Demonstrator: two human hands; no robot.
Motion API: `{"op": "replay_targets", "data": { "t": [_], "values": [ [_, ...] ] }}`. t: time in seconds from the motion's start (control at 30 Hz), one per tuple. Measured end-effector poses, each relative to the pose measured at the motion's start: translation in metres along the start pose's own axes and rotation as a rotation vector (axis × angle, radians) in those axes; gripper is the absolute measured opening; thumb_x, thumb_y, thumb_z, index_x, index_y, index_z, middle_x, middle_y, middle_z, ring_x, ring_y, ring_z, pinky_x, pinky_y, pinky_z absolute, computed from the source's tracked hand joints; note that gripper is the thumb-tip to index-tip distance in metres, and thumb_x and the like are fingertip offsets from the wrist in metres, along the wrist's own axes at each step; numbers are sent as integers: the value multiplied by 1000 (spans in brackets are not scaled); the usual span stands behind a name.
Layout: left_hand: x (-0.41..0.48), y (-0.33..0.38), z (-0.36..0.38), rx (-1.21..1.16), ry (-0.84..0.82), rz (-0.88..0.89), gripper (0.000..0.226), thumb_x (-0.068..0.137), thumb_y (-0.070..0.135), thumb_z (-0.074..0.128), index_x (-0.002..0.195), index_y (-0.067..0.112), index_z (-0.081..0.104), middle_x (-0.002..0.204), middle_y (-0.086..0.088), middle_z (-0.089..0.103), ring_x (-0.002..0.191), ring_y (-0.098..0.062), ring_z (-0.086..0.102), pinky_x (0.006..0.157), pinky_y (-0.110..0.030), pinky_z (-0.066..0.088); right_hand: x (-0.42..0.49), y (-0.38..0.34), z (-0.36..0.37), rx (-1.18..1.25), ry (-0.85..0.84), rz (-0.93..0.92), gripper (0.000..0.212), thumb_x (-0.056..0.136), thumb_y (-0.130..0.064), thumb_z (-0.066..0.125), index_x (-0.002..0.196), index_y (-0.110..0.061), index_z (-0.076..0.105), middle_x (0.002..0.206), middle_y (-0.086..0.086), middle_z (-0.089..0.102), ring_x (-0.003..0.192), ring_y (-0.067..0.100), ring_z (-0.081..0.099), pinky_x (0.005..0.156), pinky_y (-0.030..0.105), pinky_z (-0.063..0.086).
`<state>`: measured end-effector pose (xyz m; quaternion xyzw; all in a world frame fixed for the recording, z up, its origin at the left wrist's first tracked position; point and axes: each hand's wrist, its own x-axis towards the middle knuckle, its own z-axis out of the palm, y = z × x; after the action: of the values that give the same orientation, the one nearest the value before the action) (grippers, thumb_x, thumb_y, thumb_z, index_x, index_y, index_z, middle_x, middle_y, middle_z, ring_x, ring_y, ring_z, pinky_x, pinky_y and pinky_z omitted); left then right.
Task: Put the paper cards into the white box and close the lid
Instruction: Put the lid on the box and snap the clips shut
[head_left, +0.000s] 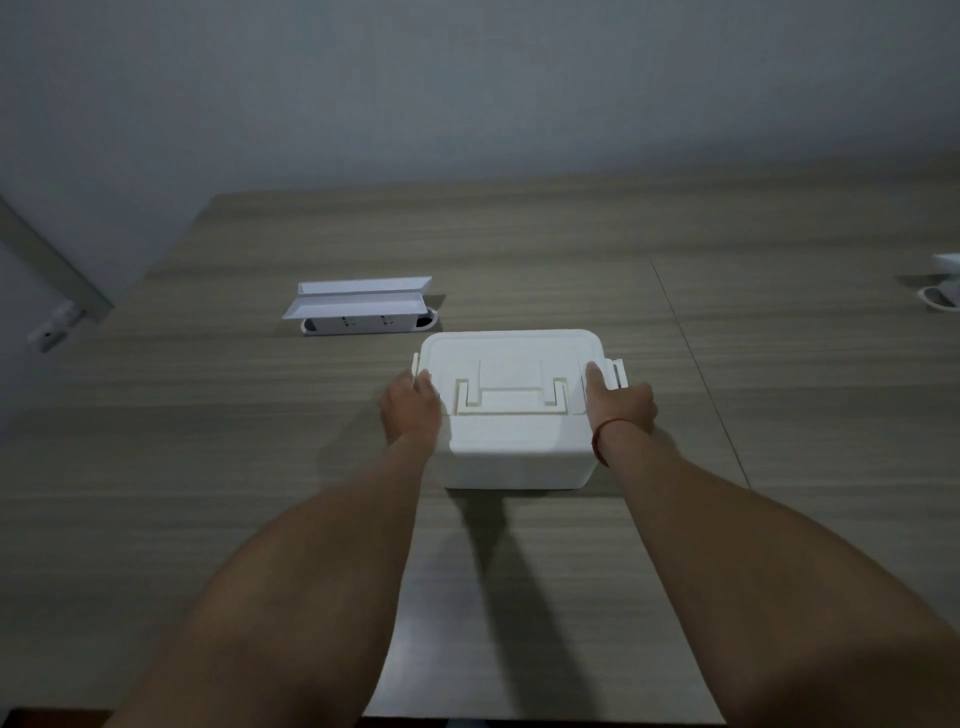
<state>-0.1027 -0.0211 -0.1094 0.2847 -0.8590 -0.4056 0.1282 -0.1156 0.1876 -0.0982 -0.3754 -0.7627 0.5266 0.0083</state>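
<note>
A white box stands on the wooden table, its lid lying flat on top with a folded handle in the middle. My left hand grips the box's left side, fingers at the left latch. My right hand holds the right side, thumb on the lid, fingers by the right latch, which sticks out. No paper cards are in sight; the inside of the box is hidden.
A pop-up socket unit with raised white flaps sits in the table behind the box to the left. Another white fitting shows at the right edge. A seam runs across the tabletop right of the box.
</note>
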Motion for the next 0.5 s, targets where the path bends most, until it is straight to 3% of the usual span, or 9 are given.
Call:
{"op": "replay_targets", "data": {
  "t": [0.1, 0.27, 0.43, 0.5],
  "values": [
    [-2, 0, 2, -4, 39, 18, 36, 97, 22, 44, 93, -7, 66, 96, -27, 67, 93, -38, 63, 71, -34, 40, -1, -3, 0, -74, 51, -86, 57, 82, -48, 63, 117, -2, 60, 122, 19, 64, 114, 38, 60, 100, 45, 48],
    [-2, -1, 5, 0, 74, 51, 32, 96, 21, 45, 92, -6, 62, 95, -26, 66, 91, -38, 62, 75, -40, 47, -5, -2, 4, -156, 110, -206, 44, 89, -43, 56, 106, -5, 68, 110, 19, 70, 106, 39, 63, 93, 42, 50],
    [8, -3, 8, -16, 103, 65, 32, 95, 20, 46, 90, -7, 64, 91, -27, 67, 87, -38, 62, 70, -34, 42, -2, -8, 15, -261, 182, -300, 39, 94, -38, 49, 108, -7, 69, 108, 21, 71, 106, 39, 62, 103, 44, 40],
    [19, -2, 10, -28, 110, 70, 33, 94, 20, 48, 87, -7, 64, 87, -27, 67, 84, -39, 62, 70, -37, 45, 5, -14, 23, -254, 176, -317, 39, 96, -35, 48, 105, -4, 69, 107, 23, 70, 104, 40, 63, 97, 45, 45]
  ]
}}
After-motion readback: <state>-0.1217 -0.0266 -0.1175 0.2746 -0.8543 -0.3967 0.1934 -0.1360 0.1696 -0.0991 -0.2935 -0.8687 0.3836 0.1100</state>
